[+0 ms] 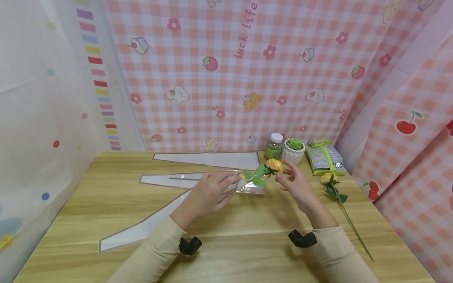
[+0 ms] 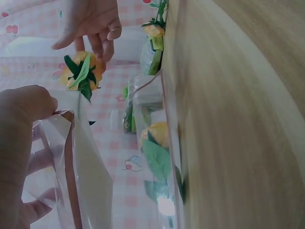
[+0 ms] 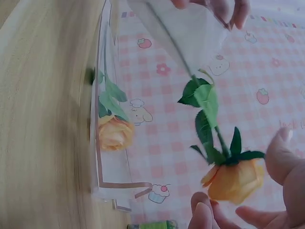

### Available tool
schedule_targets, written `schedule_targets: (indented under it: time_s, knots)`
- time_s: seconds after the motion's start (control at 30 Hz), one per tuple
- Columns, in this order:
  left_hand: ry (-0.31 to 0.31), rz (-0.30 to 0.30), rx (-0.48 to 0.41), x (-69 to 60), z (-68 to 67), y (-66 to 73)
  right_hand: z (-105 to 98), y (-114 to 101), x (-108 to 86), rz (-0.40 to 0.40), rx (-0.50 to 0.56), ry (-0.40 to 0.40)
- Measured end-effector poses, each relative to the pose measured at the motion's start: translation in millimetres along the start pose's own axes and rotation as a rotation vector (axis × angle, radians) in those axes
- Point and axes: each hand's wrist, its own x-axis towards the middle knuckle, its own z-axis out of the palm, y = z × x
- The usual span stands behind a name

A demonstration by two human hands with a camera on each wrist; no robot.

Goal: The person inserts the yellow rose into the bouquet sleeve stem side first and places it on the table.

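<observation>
My left hand (image 1: 211,192) pinches the mouth of a clear, brown-edged flower sleeve (image 2: 93,167). From that sleeve sticks out a yellow rose (image 1: 275,165) with green leaves, its stem inside the wrapper in the right wrist view. My right hand (image 1: 296,186) is around the bloom, fingers spread and slightly bent; whether they touch the petals I cannot tell. Under and behind the hands lies another sleeve (image 3: 99,167) holding a yellow rose (image 3: 114,133).
One sleeve (image 1: 226,159) lies at the table's back edge. Behind my right hand stand a white-capped jar (image 1: 274,145), a succulent pot (image 1: 293,152) and a green packet (image 1: 325,159). Another yellow rose (image 1: 329,179) lies at the right on the wooden table (image 1: 244,251).
</observation>
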Motion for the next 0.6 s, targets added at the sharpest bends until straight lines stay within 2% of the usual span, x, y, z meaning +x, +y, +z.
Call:
schedule_targets:
  time_s: [0.1, 0.27, 0.6]
  knots:
    - [-0.020, 0.017, -0.010, -0.2, 2.7, 0.9, 1, 0, 0.1, -0.016, 0.013, -0.001]
    - [-0.033, 0.037, -0.024, -0.6, 4.3, 2.5, 6, 0, -0.1, -0.010, 0.094, 0.028]
    - [-0.069, 0.040, -0.047, -1.2, 3.4, 4.3, 14, -4, -4.1, -0.099, 0.216, 0.069]
